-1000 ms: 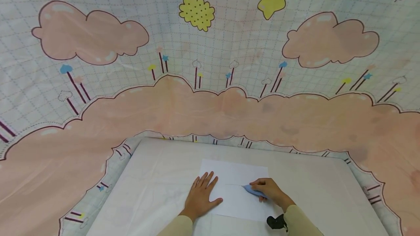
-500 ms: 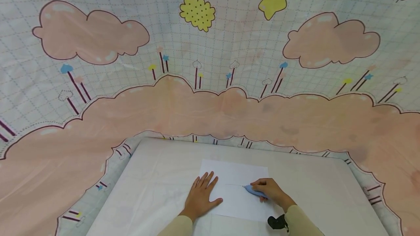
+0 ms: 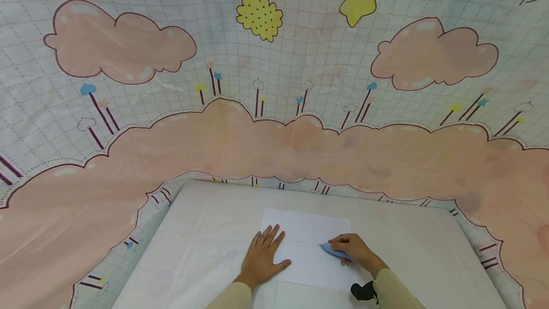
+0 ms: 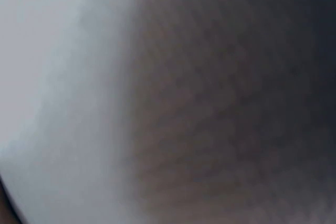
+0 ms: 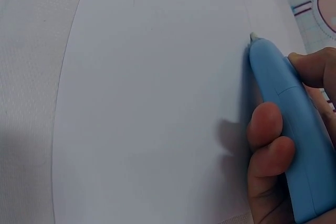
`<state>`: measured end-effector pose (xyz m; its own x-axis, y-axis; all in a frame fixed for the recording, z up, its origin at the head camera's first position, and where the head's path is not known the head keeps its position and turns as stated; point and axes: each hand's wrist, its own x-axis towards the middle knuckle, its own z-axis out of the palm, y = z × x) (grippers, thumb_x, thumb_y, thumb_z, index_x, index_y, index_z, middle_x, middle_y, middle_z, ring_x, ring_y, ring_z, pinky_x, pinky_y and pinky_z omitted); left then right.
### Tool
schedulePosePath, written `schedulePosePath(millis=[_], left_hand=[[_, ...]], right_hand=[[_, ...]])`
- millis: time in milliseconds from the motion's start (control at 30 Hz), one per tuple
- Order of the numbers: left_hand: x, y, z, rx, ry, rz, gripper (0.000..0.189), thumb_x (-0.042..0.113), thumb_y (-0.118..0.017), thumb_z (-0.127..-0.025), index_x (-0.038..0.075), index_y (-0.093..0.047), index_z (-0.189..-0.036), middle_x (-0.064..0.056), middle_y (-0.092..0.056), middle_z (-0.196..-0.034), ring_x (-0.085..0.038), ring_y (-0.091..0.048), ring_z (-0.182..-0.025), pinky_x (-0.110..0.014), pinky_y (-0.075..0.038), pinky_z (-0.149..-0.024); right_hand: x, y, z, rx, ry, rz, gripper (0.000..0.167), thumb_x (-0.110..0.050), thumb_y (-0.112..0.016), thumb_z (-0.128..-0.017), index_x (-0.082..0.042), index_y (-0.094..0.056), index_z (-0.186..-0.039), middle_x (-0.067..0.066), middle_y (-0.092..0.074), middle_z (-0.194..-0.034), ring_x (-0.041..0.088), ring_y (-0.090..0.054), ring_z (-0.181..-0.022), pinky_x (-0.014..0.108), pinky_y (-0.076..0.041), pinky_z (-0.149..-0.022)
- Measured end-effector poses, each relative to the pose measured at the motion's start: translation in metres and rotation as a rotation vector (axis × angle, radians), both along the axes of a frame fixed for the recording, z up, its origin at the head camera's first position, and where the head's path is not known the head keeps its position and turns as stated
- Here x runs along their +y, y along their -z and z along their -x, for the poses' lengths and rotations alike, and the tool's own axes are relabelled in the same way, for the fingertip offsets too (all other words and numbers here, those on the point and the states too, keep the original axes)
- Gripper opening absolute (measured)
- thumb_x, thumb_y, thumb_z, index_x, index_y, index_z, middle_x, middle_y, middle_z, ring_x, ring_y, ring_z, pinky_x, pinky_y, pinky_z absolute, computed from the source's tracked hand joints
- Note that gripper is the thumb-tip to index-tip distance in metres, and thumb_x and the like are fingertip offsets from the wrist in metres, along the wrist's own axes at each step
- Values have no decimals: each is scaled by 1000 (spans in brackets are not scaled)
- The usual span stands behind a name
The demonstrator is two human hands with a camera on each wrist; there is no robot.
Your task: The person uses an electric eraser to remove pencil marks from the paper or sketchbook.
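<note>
A white sheet of paper (image 3: pixel 309 225) lies on the table, with a faint thin line across its middle. My left hand (image 3: pixel 263 256) rests flat on the paper's left side, fingers spread. In the left wrist view, a blurred skin surface (image 4: pixel 210 98) fills most of the frame. My right hand (image 3: pixel 353 249) grips a chunky blue pen-shaped device (image 5: pixel 286 114) with a short pale tip. Its fingers curl round the body, and one digit presses near the front. The tip is right at the paper, at the line's right end. The device's rear end is hidden by the hand.
The white-covered table (image 3: pixel 206 213) extends around the paper on all sides. By the right cuff is a small black object (image 3: pixel 362 291). Behind the table hangs a patterned cloth (image 3: pixel 274 147) with pink clouds and stars.
The right hand and blue device have shifted slightly to the right along the line. The left hand has stayed in place on the paper.
</note>
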<state>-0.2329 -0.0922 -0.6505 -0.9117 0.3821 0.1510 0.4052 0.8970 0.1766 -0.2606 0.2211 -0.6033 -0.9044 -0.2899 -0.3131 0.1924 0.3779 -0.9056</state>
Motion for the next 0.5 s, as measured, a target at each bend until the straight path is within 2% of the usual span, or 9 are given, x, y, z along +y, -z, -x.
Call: schedulePosePath(millis=[500], left_hand=[[-1,3,1,9,4,3,83,79,-33,-89,26,-37,-153,2,-28,-162,-22,-24,-150,-48,-21,-120]], right_hand=[[-2,3,0,10,2,-1,29,-19,-67,-92,3,-71,-111,5,-68,-91,9,-52,-49,22,-42,-46]])
